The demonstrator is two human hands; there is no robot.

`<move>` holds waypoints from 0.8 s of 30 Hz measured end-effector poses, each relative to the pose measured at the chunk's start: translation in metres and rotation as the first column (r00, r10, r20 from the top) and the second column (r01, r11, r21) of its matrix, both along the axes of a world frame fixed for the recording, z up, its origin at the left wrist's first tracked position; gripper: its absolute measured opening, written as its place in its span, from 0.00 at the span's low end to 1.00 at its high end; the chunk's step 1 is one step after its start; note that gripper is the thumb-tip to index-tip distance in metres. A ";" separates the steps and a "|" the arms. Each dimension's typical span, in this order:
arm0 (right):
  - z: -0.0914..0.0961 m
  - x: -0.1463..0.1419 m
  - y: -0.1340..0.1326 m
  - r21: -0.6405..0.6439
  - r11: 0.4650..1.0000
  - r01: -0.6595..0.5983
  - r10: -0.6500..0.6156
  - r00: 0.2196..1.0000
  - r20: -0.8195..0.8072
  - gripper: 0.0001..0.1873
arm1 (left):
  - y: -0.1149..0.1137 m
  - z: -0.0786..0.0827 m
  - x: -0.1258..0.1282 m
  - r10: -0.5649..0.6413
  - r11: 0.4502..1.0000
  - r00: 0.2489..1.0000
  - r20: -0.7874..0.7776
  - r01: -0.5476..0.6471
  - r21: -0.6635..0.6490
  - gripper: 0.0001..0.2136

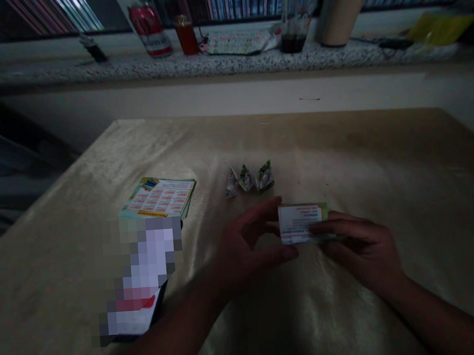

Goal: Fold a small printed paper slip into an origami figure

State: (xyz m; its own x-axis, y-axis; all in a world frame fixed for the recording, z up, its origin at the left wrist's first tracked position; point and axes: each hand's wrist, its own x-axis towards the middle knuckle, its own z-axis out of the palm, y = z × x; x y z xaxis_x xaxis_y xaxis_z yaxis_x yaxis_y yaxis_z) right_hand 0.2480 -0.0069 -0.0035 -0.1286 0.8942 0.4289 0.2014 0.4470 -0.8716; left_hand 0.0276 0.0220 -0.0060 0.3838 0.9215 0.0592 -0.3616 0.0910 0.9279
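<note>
A small folded printed paper, white with red and dark lettering and a green edge, is held up over the table. My right hand pinches its right side between thumb and fingers. At the paper's left end is my left hand, thumb and forefinger spread apart. The forefinger reaches the upper left corner and the thumb lies just below the bottom edge; whether they touch it is unclear. Beyond the hands stand three small folded paper pieces in a row, pointed and printed in green and white.
A stack of printed leaflets lies at the left on the cloth-covered table. Nearer is a phone, its screen mostly blurred out. The speckled windowsill behind carries a red can, a reddish jar and a cup with dark liquid.
</note>
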 end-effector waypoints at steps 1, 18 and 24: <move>0.000 -0.001 0.000 0.013 1.000 0.005 -0.005 1.000 0.012 0.15 | -0.001 0.001 0.001 0.033 0.999 0.999 -0.020 -0.034 -0.030 0.28; -0.003 0.000 0.004 -0.651 0.588 -0.480 -0.037 0.788 -0.615 0.07 | -0.006 0.005 0.001 0.002 0.970 0.999 -0.037 0.007 0.242 0.21; -0.010 -0.001 0.005 -0.690 0.354 -0.632 0.010 0.740 -0.672 0.16 | -0.002 0.011 0.001 0.058 0.869 0.982 -0.182 0.040 0.494 0.06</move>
